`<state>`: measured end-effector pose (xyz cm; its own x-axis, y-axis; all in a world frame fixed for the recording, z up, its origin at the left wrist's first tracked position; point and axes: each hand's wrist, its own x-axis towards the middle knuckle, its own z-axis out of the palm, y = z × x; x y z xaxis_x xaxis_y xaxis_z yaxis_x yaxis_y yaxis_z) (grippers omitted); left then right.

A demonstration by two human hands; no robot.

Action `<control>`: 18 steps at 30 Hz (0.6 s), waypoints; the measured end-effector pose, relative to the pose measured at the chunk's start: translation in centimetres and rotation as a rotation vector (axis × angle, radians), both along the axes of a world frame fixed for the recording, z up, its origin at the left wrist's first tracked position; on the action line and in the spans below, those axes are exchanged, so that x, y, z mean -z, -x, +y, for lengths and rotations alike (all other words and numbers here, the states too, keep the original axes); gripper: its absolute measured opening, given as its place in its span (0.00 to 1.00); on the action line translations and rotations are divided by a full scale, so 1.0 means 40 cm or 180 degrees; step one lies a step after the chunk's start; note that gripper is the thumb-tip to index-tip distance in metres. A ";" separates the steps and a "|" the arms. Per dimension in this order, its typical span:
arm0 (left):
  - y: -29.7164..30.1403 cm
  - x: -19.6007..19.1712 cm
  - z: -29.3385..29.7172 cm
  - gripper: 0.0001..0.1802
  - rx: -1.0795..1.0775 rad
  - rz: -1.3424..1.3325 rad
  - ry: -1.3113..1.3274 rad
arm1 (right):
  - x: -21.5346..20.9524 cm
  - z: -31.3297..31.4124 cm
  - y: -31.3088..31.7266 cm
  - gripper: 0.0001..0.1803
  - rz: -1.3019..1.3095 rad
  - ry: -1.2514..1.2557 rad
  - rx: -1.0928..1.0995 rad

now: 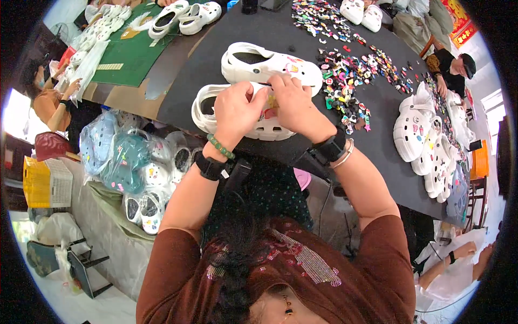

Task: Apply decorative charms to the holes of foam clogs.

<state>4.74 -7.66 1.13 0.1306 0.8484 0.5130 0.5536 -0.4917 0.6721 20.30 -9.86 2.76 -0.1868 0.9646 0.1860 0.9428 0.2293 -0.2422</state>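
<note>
My left hand [239, 110] and right hand [299, 105] meet over the near clog [270, 131], which lies sole-down on the black table [189, 73] right in front of me. Both sets of fingers curl in towards each other at its upper. My knuckles hide the tips, so I cannot tell whether either pinch is closed on anything or just resting there. A pink and yellow charm [268, 113] shows on the clog between my hands.

I suppose I come at it from both sides so that one hand can steady the soft shell while the other presses. Standing flat, the clog has the table to push against.

The far clog [275, 67] sits just beyond, toe pointing right like its mate, with pink decoration on its upper; side by side, the two are probably easy to match. Loose charms [350, 75] spread in a colourful heap just past the toes, on my right hand's side, likely so that picking one takes only a short reach. Decorated clogs [413, 137] stand in a row further right, apart from this pair, which would keep them from getting mixed in.
</note>
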 end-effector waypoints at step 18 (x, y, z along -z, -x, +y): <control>0.020 -0.016 0.023 0.20 -0.0050 0.0623 -0.0329 | 0.015 -0.128 -0.193 0.34 0.0970 -0.0430 -0.0681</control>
<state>3.92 -6.73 1.78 0.2235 0.7954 0.5634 0.6767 -0.5426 0.4976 28.04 -14.98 2.17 -0.2975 0.8729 0.3867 0.7598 0.4617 -0.4578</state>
